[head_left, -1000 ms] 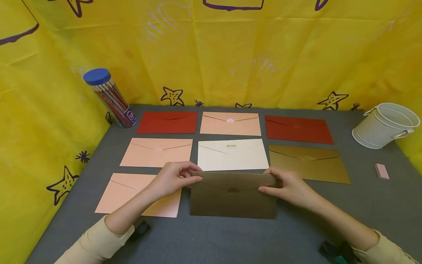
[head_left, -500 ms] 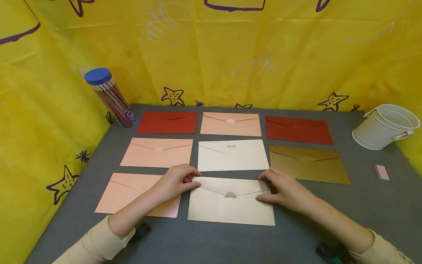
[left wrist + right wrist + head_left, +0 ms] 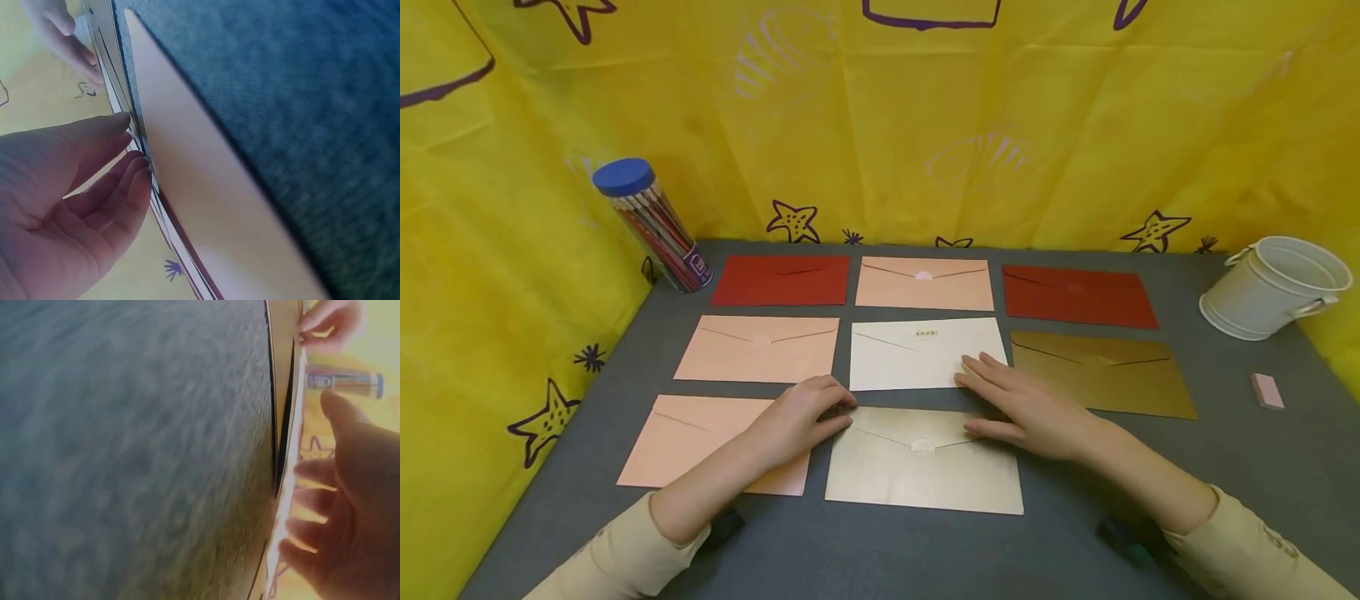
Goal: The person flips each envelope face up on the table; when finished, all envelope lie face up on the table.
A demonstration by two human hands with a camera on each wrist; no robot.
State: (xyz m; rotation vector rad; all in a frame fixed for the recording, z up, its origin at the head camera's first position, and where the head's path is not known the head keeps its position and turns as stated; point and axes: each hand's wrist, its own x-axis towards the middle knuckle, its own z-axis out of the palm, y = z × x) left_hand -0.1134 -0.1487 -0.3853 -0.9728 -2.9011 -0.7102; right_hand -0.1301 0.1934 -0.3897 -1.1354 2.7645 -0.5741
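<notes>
A pale gold envelope (image 3: pixel 917 479) lies flat on the grey table, nearest the person in the middle column. My left hand (image 3: pixel 797 425) keeps its thumb and curled fingertips at this envelope's upper left corner; the left wrist view shows the thumb (image 3: pixel 122 122) and fingers (image 3: pixel 134 175) close together at the thin edge. The right hand (image 3: pixel 1037 412) has its fingers spread and fairly straight. Its fingertips (image 3: pixel 973 367) overlap the lower right of a white envelope (image 3: pixel 910 362), while the thumb (image 3: pixel 988 428) is over the pale gold envelope's upper right part.
Peach envelopes (image 3: pixel 756 346) (image 3: pixel 692 442) (image 3: pixel 925 292), red envelopes (image 3: pixel 782 283) (image 3: pixel 1078 300) and a darker gold envelope (image 3: pixel 1105 383) lie in rows. A blue-lidded pencil tub (image 3: pixel 655 225) stands back left. At right are a white bucket (image 3: pixel 1255 292) and a pink eraser (image 3: pixel 1267 391).
The pale gold envelope has tipped from raised and shaded to flat on the table. My right hand has let go of its right corner and moved left and forward; the left stays at its corner.
</notes>
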